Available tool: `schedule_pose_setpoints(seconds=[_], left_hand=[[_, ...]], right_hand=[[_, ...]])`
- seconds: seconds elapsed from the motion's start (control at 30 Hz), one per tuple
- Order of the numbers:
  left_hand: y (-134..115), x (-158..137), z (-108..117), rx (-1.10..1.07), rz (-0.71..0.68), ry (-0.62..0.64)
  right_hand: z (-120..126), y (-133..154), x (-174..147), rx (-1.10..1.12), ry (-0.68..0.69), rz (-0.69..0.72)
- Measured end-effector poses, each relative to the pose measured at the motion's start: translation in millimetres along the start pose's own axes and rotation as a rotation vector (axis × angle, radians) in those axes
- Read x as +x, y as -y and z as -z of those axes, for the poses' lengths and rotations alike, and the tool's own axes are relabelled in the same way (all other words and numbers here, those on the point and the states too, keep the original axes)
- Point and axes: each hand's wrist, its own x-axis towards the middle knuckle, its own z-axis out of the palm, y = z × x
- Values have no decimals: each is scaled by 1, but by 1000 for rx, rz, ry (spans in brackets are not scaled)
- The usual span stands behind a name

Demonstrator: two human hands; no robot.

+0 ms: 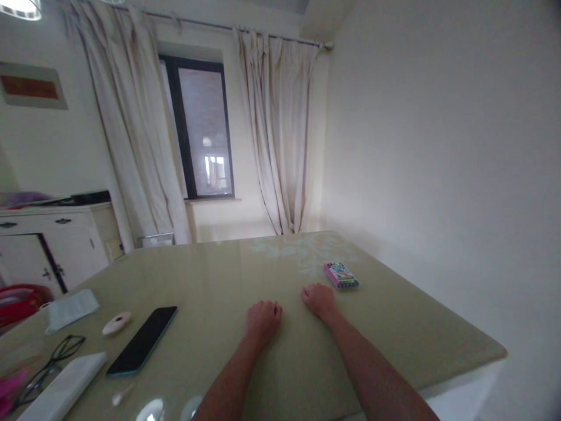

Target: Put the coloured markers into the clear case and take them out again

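My left hand (pixel 263 320) rests on the table (pixel 210 280) as a closed fist, with nothing showing in it. A short way to its right and a little farther off, my right hand (pixel 319 299) is also curled into a fist on the tabletop. Just beyond the right hand lies a small, colourful, patterned pack (pixel 340 275) with a pink side; a gap separates it from the knuckles. Its print is too small to read. The two hands do not touch each other or the pack.
To the left lie a dark phone (pixel 144 340), a white oval object (pixel 117 323), a face mask (pixel 72 310), eyeglasses (pixel 65 349) and a long white box (pixel 65 386). A wall (pixel 438 164) borders the table's right side; curtains (pixel 280 128) hang behind.
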Motion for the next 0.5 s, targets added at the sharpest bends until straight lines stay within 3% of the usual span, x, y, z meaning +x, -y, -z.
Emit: schedule_pose_setpoints(seconds=[0.5], left_hand=[[-1, -1, 4, 35, -19, -2]], right_hand=[[-4, 0, 2, 34, -54, -50]])
